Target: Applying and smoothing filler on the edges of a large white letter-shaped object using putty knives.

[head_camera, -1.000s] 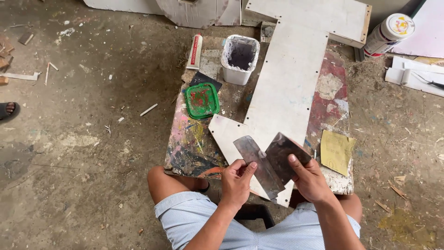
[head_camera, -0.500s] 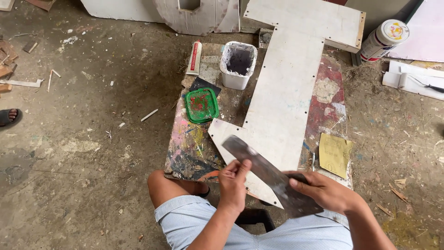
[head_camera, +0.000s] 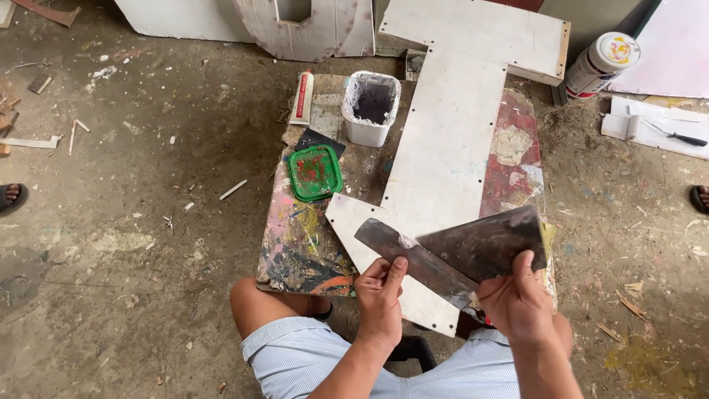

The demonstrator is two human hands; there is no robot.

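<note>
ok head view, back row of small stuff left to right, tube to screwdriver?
Red-and-white tube → white tub → spray can → white roll → black-handled screwdriver.

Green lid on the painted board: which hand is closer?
Left. The left hand sits just below and right of the green lid; the right hand is farther right, past the white panel.

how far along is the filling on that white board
Done: little visible; the white board shows bare screw holes. In hand: left hand and right hand each hold a scraper, narrow blade against wide blade, with a dab of putty. Left: filling the board.
</note>
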